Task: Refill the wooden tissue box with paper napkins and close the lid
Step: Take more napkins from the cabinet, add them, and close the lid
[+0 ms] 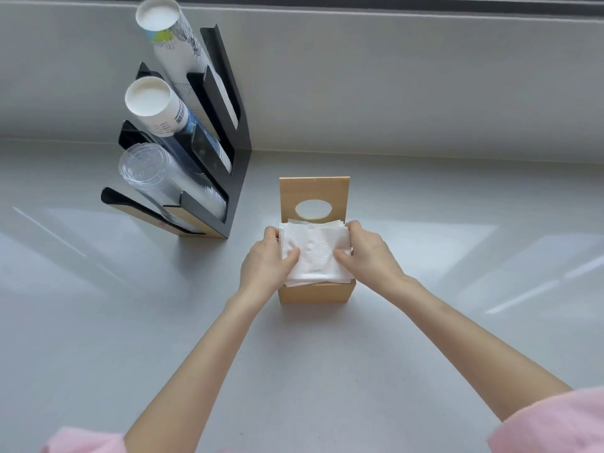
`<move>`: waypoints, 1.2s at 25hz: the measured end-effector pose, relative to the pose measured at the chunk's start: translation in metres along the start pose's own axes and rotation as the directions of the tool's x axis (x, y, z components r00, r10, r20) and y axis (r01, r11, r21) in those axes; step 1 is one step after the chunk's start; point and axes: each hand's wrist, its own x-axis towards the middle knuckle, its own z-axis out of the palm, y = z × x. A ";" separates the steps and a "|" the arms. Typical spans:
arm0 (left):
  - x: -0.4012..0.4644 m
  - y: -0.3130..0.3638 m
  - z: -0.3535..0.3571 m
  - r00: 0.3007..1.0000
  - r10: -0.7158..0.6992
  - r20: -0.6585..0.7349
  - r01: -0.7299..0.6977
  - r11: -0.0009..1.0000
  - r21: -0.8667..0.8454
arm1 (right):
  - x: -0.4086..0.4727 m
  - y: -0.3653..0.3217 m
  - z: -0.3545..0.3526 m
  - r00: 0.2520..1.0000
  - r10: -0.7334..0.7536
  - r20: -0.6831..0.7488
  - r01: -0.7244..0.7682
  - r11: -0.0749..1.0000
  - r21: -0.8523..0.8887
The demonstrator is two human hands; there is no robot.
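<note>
Left hand point(266, 259) and right hand point(364, 253) gripping napkin stack point(315, 256) by its sides, thumbs on top. Stack sitting over open wooden box point(315, 294) on grey desk point(425, 322), lid point(314, 197) upright behind. Cup rack point(235, 152) well left of box.

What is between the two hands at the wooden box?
In the head view, a stack of white napkins lies between the left hand and right hand, which grip its sides over the open wooden box.

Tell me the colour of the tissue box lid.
Light natural wood, with an oval opening; the lid shows best in the head view.
</note>
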 end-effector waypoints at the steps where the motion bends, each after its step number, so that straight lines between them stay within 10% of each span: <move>1: 0.000 0.000 0.002 1.000 0.015 -0.005 -0.015 0.997 0.075 | 0.002 -0.001 0.001 1.000 -0.019 0.001 0.019 0.997 -0.071; 14: 0.008 0.008 0.022 0.977 0.144 0.155 -0.211 0.711 0.671 | 0.017 -0.003 0.029 0.986 -0.154 0.063 0.164 0.825 -0.541; 30: 0.007 0.010 0.018 0.954 0.193 0.229 -0.300 0.595 0.746 | 0.014 0.000 0.022 0.979 -0.166 0.121 0.206 0.790 -0.577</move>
